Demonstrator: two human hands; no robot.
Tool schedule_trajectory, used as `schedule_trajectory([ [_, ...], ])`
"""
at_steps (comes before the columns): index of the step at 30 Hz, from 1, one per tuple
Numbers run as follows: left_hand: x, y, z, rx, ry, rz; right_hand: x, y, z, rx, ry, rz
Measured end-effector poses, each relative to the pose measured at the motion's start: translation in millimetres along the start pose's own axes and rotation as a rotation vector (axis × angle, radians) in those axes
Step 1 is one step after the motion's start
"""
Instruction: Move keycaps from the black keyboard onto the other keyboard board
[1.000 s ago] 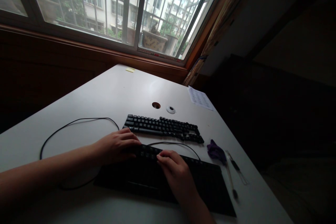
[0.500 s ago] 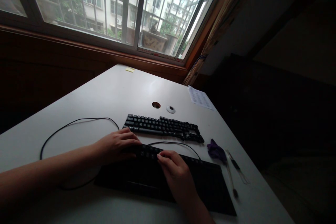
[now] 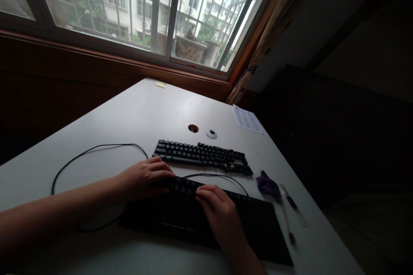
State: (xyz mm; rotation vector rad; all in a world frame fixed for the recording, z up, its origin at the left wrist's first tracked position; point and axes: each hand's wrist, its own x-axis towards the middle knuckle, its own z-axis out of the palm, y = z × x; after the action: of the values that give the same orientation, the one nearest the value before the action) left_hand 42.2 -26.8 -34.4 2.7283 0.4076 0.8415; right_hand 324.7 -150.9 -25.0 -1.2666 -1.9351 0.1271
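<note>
A black keyboard base (image 3: 174, 219) lies on the table in front of me, mostly dark, with a few keycaps (image 3: 183, 185) in place along its far edge. Over its far left corner rests my left hand (image 3: 150, 176), its fingers curled on the frame and gripping it. My right hand (image 3: 219, 210) is closed in a pinch at the row of keycaps near the middle. Whatever sits between those fingertips is too small to make out. Beyond the base, loose black keycaps (image 3: 200, 154) are laid out in keyboard order.
A black cable (image 3: 97, 145) loops across the white table (image 3: 129, 116). At the right lie a purple cloth (image 3: 267, 184), a thin brush (image 3: 287, 219) and a wire keycap puller (image 3: 295, 206). Farther back are a round table hole (image 3: 193, 129), its cover (image 3: 211, 133) and a paper sheet (image 3: 248, 119).
The view has shifted slightly. My right hand's fingertips remain pinched at the keycap row, with only a small movement; my left hand keeps its place on the base.
</note>
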Motion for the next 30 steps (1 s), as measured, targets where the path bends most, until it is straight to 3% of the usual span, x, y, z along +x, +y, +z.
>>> schedule_trajectory([
  [30,-0.2,-0.8,-1.1,0.009,-0.001,0.008,1.5,-10.0,-5.8,-0.101,-0.068,-0.067],
])
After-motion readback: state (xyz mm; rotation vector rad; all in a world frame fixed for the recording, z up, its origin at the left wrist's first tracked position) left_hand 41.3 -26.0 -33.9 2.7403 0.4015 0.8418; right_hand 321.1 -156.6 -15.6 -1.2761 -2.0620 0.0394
